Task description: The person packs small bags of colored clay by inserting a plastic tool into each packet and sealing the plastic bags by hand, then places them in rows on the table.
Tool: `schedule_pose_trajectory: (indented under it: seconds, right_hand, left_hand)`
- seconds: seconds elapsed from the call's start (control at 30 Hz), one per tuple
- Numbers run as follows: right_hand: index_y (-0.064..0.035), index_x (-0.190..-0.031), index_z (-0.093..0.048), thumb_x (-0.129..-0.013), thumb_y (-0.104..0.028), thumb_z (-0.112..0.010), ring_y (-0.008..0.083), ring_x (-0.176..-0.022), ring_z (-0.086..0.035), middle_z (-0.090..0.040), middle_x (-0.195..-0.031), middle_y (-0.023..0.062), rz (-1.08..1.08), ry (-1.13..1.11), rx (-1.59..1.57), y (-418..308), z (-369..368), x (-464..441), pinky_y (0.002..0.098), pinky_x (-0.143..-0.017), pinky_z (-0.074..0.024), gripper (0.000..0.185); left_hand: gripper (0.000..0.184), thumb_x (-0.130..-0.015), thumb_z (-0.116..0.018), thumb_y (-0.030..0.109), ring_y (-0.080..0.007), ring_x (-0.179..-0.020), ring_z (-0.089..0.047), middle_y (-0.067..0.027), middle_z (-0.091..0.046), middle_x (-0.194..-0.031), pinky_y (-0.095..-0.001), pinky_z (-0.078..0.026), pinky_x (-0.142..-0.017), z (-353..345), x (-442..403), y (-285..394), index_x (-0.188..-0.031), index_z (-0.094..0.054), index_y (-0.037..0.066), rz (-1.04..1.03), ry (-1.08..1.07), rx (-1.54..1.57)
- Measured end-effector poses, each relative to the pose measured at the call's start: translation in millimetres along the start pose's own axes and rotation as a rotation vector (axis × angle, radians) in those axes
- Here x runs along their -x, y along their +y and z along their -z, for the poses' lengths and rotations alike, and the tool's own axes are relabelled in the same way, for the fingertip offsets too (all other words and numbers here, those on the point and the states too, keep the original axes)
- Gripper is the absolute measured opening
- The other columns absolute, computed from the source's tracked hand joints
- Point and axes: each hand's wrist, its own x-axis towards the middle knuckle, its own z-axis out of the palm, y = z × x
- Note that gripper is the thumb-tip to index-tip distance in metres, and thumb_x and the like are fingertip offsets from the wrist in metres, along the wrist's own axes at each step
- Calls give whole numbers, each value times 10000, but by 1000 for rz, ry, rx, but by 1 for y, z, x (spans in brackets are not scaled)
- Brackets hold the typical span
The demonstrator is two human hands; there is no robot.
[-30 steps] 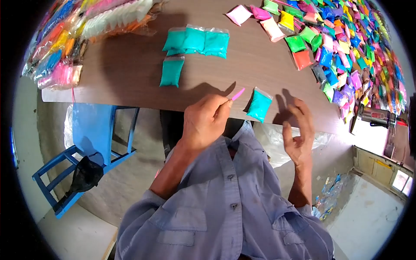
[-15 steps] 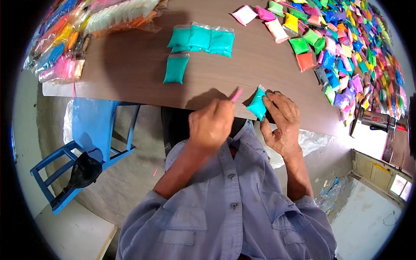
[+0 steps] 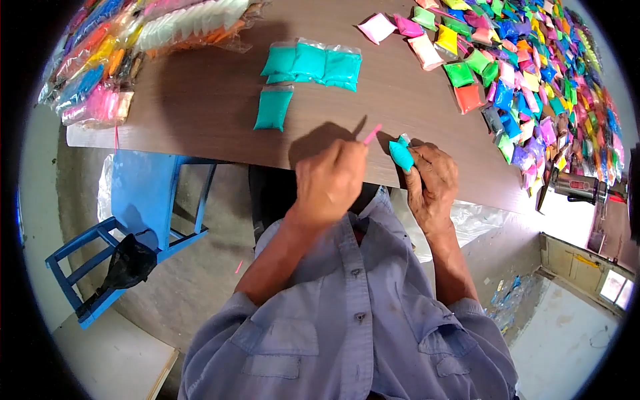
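My left hand is closed round a thin pink strip, whose end sticks out past the fingers over the table's front edge. Just to its right, my right hand pinches a small teal packet between thumb and fingers; the packet looks tilted and squeezed. Farther back on the table lie several teal packets in an overlapping row. One single teal packet lies in front of that row's left end.
Many small coloured packets cover the table's right side. Bundled colourful bags lie at the back left of the brown table. A blue chair with a black mesh item stands at the left. A metal flask is at the right.
My right hand has moved in from the right and taken hold of the teal packet, now lifted and tilted. My left hand has shifted slightly right with the pink strip.
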Motion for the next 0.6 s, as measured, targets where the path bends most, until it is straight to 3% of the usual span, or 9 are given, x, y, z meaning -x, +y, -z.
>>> schedule_pose_trajectory:
  seconds: [0.07, 0.17, 0.2, 0.3, 0.43, 0.53, 0.6]
  right_hand:
    - [-33, -1084, -752, -851, -101, -750, 319, -1055, -647, -702, -1086, 114, 3, 13, -17, 0, -1, -3, 426, -929, -462, 243]
    - [-31, -1066, -753, -866, -92, -741, 321, -1040, -652, -705, -1077, 123, -43, 43, -100, -1, -3, -2, 426, -925, -465, 209]
    - [-28, -1061, -752, -874, -87, -736, 323, -1038, -653, -705, -1077, 126, -44, 44, -91, 0, -3, -1, 427, -920, -468, 196]
    - [-23, -1047, -750, -886, -76, -729, 326, -1032, -653, -704, -1074, 129, -40, 44, -88, 2, -4, -1, 428, -913, -472, 170]
    - [-18, -1033, -750, -890, -67, -730, 328, -1033, -650, -703, -1074, 129, -22, 51, -104, 2, -4, -3, 428, -912, -472, 153]
    - [-20, -1041, -754, -889, -70, -728, 331, -1036, -647, -702, -1085, 132, -38, 61, -110, 5, -7, 1, 426, -918, -469, 162]
    - [-21, -1048, -754, -886, -75, -728, 332, -1032, -647, -702, -1088, 130, -34, 73, -105, 4, -6, 2, 428, -919, -469, 172]
  left_hand:
    - [67, -896, -707, 60, -319, -647, -658, -112, -619, -781, -427, -524, -556, 2, -1, 0, -954, -672, 65, 31, 11, -5]
    - [104, -876, -714, 50, -284, -653, -656, -95, -614, -795, -405, -518, -559, -2, 8, 16, -971, -679, 74, -218, -99, 59]
    - [95, -875, -712, 51, -279, -653, -654, -89, -610, -801, -402, -515, -557, -7, 9, 22, -959, -672, 70, -177, -65, 156]
    - [89, -881, -708, 46, -305, -648, -656, -103, -616, -777, -423, -519, -563, -13, -1, 15, -953, -664, 74, -173, -89, 1]
    - [46, -900, -698, 55, -335, -660, -671, -110, -651, -785, -438, -538, -575, -7, -12, 8, -923, -661, 73, -20, 40, 46]
    - [71, -887, -709, 49, -298, -627, -652, -89, -616, -758, -417, -529, -557, -5, -2, 13, -945, -674, 69, -214, -53, 14]
    - [97, -878, -716, 40, -289, -618, -646, -86, -601, -754, -410, -520, -546, -14, 5, 17, -961, -674, 69, -222, -77, 43]
